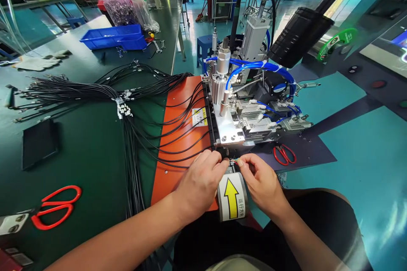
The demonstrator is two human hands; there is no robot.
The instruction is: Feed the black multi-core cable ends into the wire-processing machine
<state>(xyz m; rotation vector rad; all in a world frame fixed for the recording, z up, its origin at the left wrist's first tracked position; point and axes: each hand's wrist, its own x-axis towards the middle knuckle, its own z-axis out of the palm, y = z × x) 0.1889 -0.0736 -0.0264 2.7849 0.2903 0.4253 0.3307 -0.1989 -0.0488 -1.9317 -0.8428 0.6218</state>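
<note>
My left hand (199, 182) pinches the end of a black cable (178, 161) at the front edge of the orange plate (178, 93). My right hand (262, 180) pinches the thin coloured wire ends (234, 161) of that cable, just in front of the metal pneumatic machine (241, 114). Both hands meet above a curved cover with a yellow arrow label (232, 198). Several more black cables (181, 127) lie across the orange plate, fanning from a large bundle (63, 91) on the green bench.
Red scissors (55, 206) lie at the near left, a smaller red pair (284, 154) right of the machine. A black pad (40, 142) sits on the bench (95, 144). A blue bin (116, 36), plastic bags (127, 6) and white gloves (34, 62) stand at the far end.
</note>
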